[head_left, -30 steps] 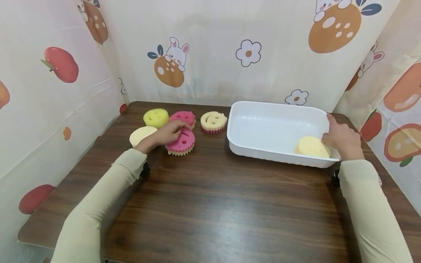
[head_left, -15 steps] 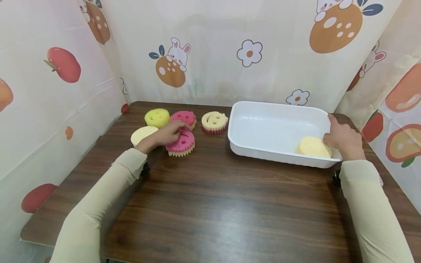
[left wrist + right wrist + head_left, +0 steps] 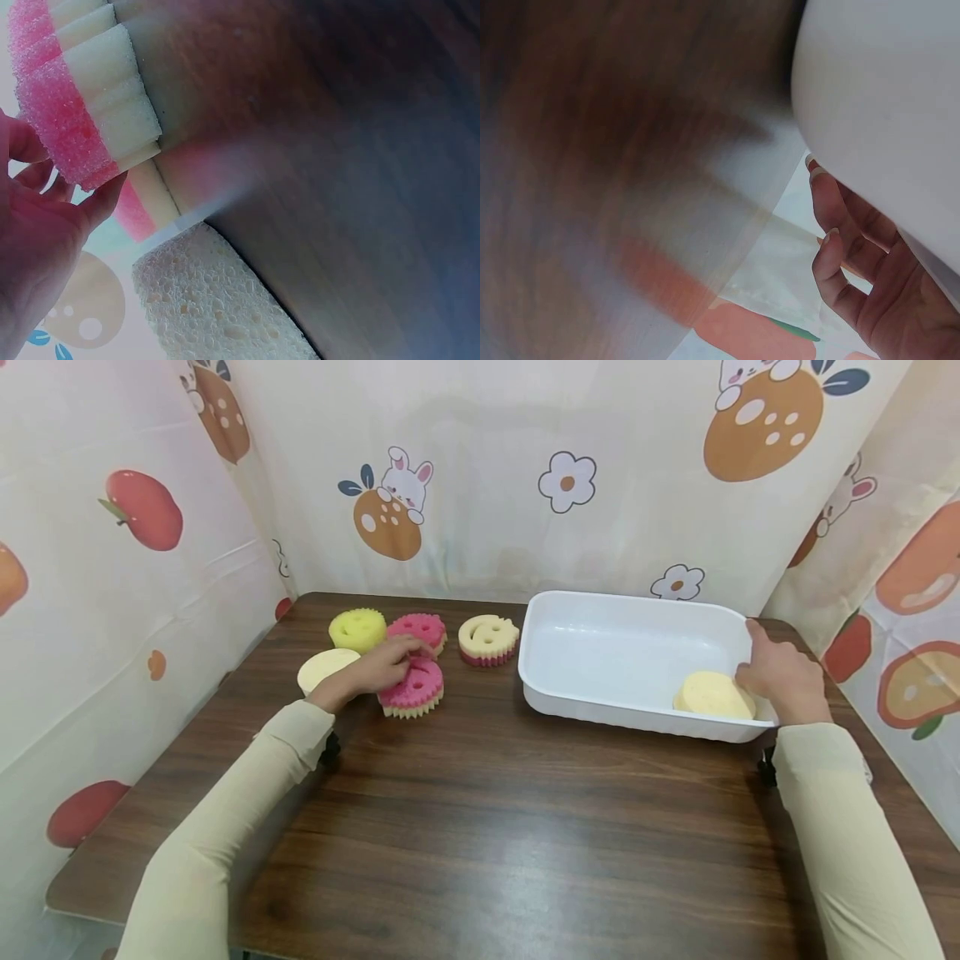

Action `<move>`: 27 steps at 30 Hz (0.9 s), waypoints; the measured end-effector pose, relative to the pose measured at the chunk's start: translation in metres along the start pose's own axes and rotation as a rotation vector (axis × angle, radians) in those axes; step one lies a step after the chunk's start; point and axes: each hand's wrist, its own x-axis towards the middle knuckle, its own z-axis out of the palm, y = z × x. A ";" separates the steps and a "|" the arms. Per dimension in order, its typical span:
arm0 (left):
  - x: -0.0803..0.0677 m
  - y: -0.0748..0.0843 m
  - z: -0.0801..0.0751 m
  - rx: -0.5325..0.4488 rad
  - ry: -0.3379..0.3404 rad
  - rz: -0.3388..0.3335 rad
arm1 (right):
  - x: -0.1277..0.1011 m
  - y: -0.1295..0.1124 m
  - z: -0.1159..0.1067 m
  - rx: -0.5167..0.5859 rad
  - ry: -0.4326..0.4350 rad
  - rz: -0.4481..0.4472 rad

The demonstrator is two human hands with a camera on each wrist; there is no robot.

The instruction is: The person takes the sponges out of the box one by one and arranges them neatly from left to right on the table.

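My left hand (image 3: 375, 670) lies over a pink, cream-backed smiley sponge (image 3: 417, 687) on the wooden table (image 3: 487, 827). In the left wrist view the thumb and fingers (image 3: 97, 206) pinch that pink sponge (image 3: 75, 112) at its edge, beside a plain cream sponge (image 3: 210, 300). My right hand (image 3: 780, 677) grips the right rim of the white tray (image 3: 615, 660), its thumb inside next to a cream sponge (image 3: 708, 695) that lies in the tray's near right corner. In the right wrist view the fingers (image 3: 840, 262) curl under the tray's (image 3: 885, 97) outer wall.
Around the left hand lie a yellow sponge (image 3: 357, 628), a second pink sponge (image 3: 420, 628), a cream-topped smiley sponge (image 3: 488, 638) and a plain cream sponge (image 3: 322, 667). Patterned curtains enclose the table at the back and both sides. The near half of the table is bare wood.
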 end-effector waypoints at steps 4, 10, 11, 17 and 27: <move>-0.002 0.000 -0.001 0.002 0.000 -0.011 | 0.000 -0.001 -0.001 -0.002 0.000 0.002; -0.003 0.001 -0.002 0.012 0.007 -0.029 | 0.001 -0.002 -0.001 -0.003 0.003 0.004; -0.003 0.000 -0.002 0.012 0.011 -0.029 | 0.001 -0.002 -0.001 -0.003 0.003 0.005; -0.002 -0.001 -0.002 0.017 0.021 -0.006 | 0.000 -0.001 -0.001 -0.008 -0.002 0.013; 0.000 0.004 -0.010 0.046 0.038 -0.004 | -0.001 -0.002 0.000 -0.007 0.003 0.007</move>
